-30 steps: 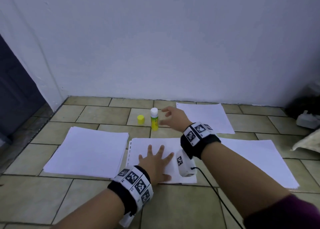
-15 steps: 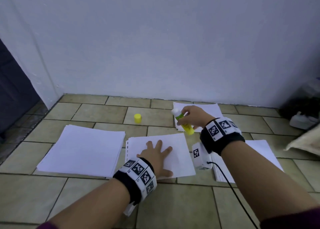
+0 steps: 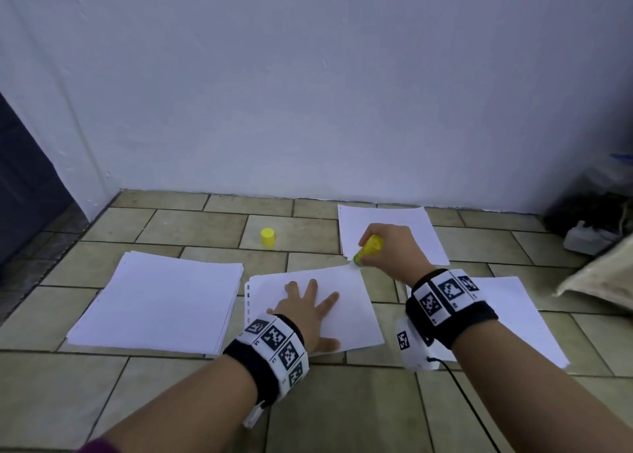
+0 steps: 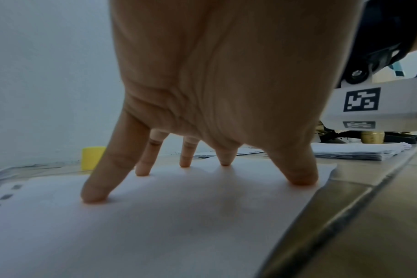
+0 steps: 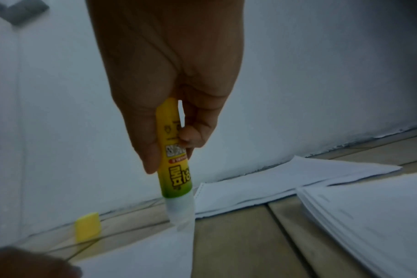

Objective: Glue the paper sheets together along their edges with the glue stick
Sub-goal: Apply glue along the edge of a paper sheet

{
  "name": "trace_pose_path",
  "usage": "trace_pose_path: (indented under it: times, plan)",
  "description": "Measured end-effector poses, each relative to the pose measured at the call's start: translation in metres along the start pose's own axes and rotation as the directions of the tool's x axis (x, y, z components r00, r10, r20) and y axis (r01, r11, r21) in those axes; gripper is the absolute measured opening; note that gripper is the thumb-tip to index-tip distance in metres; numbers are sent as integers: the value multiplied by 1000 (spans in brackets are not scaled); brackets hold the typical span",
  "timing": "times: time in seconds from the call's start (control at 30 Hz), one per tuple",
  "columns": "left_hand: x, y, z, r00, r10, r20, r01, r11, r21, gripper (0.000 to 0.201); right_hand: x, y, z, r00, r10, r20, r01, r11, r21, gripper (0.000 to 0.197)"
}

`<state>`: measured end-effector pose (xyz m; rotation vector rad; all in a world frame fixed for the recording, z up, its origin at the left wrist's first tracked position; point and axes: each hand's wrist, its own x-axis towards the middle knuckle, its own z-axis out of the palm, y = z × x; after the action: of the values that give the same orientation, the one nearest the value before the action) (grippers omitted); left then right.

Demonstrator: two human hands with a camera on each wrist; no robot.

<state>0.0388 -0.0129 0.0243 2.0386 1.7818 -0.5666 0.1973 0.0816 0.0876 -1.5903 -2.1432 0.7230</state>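
A white paper sheet point(image 3: 346, 302) lies on the tiled floor in front of me. My left hand point(image 3: 308, 302) presses flat on it with fingers spread point(image 4: 141, 169). My right hand point(image 3: 390, 247) grips a yellow glue stick point(image 3: 368, 249), uncapped and turned tip down. Its white tip point(image 5: 181, 212) touches the sheet's far right corner. The stick's yellow cap point(image 3: 268, 237) stands on the floor beyond the sheet, also visible as a yellow cap point(image 4: 92, 157) in the left wrist view.
A thick paper stack point(image 3: 161, 302) lies to the left. Another sheet point(image 3: 421, 226) lies by the wall behind my right hand, and a stack point(image 3: 520, 319) lies under my right wrist. Dark clutter and a white object point(image 3: 585, 240) sit at the far right.
My right hand picked the glue stick up from the floor, turned it tip down and brought it to the sheet's far right corner. My left hand stayed pressed on the sheet.
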Motion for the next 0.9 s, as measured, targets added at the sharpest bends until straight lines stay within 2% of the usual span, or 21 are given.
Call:
trace_pose_path:
  times: [0.2, 0.57, 0.9]
  plan:
    - [2, -1, 2, 1000, -5, -2, 5, 1000, -5, 87, -1, -8, 13, 1000, -8, 8, 9, 996, -83, 17]
    - [2, -2, 5, 1000, 6, -22, -6, 1000, 4, 87, -22, -17, -4, 968, 6, 250, 60, 964, -257, 22]
    - [-3, 0, 0, 999, 16, -42, -16, 1000, 15, 86, -53, -19, -5, 930, 57, 363, 67, 945, -320, 23]
